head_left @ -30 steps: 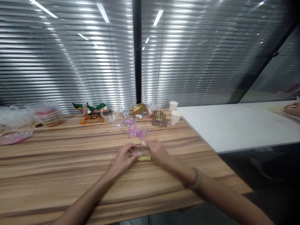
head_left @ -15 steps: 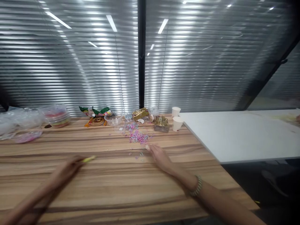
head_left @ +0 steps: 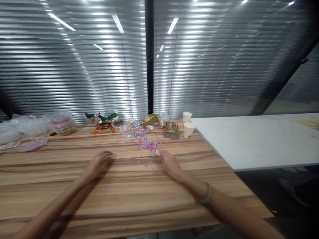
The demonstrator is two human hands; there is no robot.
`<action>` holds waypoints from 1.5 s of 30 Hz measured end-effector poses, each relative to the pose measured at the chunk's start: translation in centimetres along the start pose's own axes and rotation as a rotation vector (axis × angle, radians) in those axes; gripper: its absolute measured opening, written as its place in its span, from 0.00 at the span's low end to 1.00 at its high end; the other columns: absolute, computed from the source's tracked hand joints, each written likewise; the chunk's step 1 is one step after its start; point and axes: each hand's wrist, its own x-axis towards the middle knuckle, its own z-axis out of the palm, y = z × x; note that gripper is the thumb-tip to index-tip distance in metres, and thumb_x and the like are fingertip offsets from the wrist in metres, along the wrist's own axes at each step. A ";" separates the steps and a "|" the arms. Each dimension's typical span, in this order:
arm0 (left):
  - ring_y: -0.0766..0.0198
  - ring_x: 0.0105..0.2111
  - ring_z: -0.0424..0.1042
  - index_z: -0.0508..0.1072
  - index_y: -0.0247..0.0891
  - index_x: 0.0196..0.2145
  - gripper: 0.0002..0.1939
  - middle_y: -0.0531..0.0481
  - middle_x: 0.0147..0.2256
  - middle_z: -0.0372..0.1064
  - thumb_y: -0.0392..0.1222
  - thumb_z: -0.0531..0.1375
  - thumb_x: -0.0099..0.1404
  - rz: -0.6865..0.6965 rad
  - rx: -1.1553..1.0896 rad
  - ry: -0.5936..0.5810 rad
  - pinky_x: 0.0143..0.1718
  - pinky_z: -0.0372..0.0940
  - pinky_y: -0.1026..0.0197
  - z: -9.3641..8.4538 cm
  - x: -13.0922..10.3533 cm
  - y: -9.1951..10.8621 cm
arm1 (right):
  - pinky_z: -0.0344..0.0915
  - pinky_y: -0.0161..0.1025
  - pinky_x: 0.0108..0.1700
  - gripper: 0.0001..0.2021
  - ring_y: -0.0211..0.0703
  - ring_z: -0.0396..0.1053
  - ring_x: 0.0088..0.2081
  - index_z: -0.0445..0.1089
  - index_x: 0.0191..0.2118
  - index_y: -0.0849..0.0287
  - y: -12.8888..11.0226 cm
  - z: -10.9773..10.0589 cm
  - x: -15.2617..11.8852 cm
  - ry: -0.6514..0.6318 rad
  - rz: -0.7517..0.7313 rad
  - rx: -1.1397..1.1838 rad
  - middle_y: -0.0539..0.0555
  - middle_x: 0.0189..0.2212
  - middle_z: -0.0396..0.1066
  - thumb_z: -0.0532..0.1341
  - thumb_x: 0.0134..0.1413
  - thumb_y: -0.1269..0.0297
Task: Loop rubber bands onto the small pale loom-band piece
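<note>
My left hand [head_left: 99,162] is above the wooden table [head_left: 119,205], left of the middle, with its fingers curled inward and a little blurred. What it holds, if anything, is hidden. Closer to the centre, my right hand [head_left: 169,164] pinches a small whitish thing [head_left: 157,153] between thumb and fingertips; its kind is too small to make out. Just beyond those fingertips lies a loose heap of small pink, purple and pale rubber bands [head_left: 147,144]. A few single bands [head_left: 150,162] are scattered on the near side of the heap.
Along the back stand a clear bowl [head_left: 121,126], a small jar [head_left: 137,125], gold wrappers [head_left: 171,127], paper cups [head_left: 189,129] and green snack packaging [head_left: 102,118]. Stacked containers [head_left: 61,123] and plastic bags [head_left: 27,125] sit at left. A white table [head_left: 239,142] adjoins at right.
My left hand has moved forward and to the right, towards the middle. The yellow stick-like thing it held is out of sight now. My right hand has hardly moved.
</note>
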 end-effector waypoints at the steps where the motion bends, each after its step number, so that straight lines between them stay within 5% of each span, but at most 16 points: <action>1: 0.57 0.38 0.68 0.73 0.40 0.33 0.13 0.45 0.36 0.71 0.47 0.53 0.58 0.048 0.018 -0.106 0.42 0.61 0.59 2.2 0.9 1.3 | 0.60 0.37 0.40 0.11 0.42 0.64 0.39 0.61 0.41 0.62 0.0 0.0 -0.1 0.002 0.009 0.002 0.57 0.36 0.67 0.44 0.61 0.69; 3: 0.58 0.38 0.67 0.72 0.38 0.37 0.14 0.44 0.37 0.70 0.43 0.49 0.61 0.099 0.019 -0.175 0.41 0.60 0.59 5.7 2.5 3.6 | 0.60 0.37 0.38 0.11 0.42 0.65 0.38 0.61 0.41 0.62 0.0 -0.1 -0.2 0.006 0.037 0.011 0.57 0.35 0.67 0.43 0.61 0.68; 6: 0.57 0.35 0.68 0.73 0.37 0.33 0.12 0.44 0.34 0.70 0.40 0.51 0.59 0.075 -0.012 -0.223 0.37 0.60 0.60 8.5 4.3 5.7 | 0.59 0.36 0.36 0.12 0.43 0.65 0.36 0.60 0.41 0.62 0.0 -0.4 -0.3 0.004 0.072 0.037 0.57 0.34 0.66 0.42 0.62 0.66; 13: 0.62 0.25 0.66 0.71 0.35 0.25 0.09 0.49 0.24 0.69 0.41 0.55 0.57 -0.071 -0.205 -0.118 0.29 0.58 0.63 10.0 4.3 8.4 | 0.58 0.35 0.36 0.09 0.41 0.63 0.33 0.62 0.38 0.61 -0.7 -0.8 0.1 0.000 0.089 0.351 0.54 0.32 0.66 0.50 0.59 0.61; 19: 0.62 0.30 0.67 0.72 0.35 0.28 0.11 0.47 0.28 0.71 0.46 0.56 0.57 -0.068 -0.477 -0.159 0.32 0.60 0.63 11.5 2.3 12.1 | 0.58 0.32 0.34 0.15 0.37 0.62 0.32 0.64 0.39 0.61 -1.2 -0.7 0.4 -0.131 0.092 0.723 0.51 0.31 0.65 0.56 0.52 0.54; 24: 0.63 0.27 0.66 0.71 0.35 0.29 0.12 0.48 0.27 0.70 0.47 0.56 0.58 -0.125 -0.515 -0.153 0.30 0.60 0.63 11.8 1.8 11.9 | 0.52 0.30 0.28 0.15 0.33 0.55 0.25 0.64 0.28 0.63 -1.1 -0.6 0.3 -0.141 0.138 0.638 0.47 0.22 0.59 0.56 0.52 0.53; 31: 0.65 0.29 0.64 0.68 0.35 0.29 0.11 0.49 0.28 0.65 0.47 0.53 0.60 -0.053 -0.534 -0.180 0.32 0.59 0.64 10.8 1.8 11.9 | 0.50 0.29 0.26 0.11 0.32 0.53 0.24 0.62 0.27 0.63 -1.7 -0.6 0.6 -0.157 0.136 0.660 0.46 0.21 0.56 0.56 0.52 0.59; 38: 0.64 0.32 0.63 0.66 0.35 0.28 0.11 0.47 0.31 0.63 0.47 0.55 0.59 0.000 -0.748 -0.242 0.35 0.59 0.63 9.8 1.5 13.2 | 0.51 0.30 0.24 0.12 0.33 0.52 0.22 0.62 0.32 0.62 0.2 -0.4 1.3 0.113 0.417 0.821 0.48 0.22 0.57 0.55 0.52 0.56; 45: 0.65 0.28 0.63 0.68 0.35 0.28 0.12 0.51 0.26 0.65 0.48 0.57 0.57 -0.178 -0.790 -0.174 0.31 0.58 0.65 10.7 1.6 11.8 | 0.57 0.31 0.31 0.15 0.34 0.58 0.29 0.64 0.37 0.62 -2.5 -1.2 0.6 -0.155 0.145 0.929 0.49 0.28 0.62 0.59 0.48 0.55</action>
